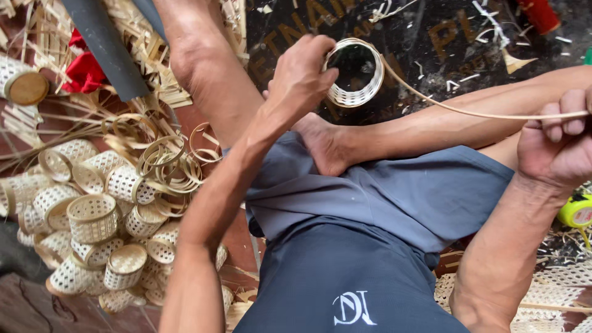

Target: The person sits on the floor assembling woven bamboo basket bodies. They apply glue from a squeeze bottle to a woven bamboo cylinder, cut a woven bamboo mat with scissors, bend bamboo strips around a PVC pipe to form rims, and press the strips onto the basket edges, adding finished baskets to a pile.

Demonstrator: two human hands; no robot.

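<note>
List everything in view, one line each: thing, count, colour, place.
small woven basket: one, pale cream, held in the left hand, top centre
long strip: one, tan, from basket to right hand
woven baskets pile: many, cream, lower left
loose rings: several, tan, beside the pile
dark tube: one, grey, top left
red cloth: one, top left
tape measure: one, yellow-green, right edge
left hand: fingers gripping the basket rim
right hand: fist closed on the strip
</note>
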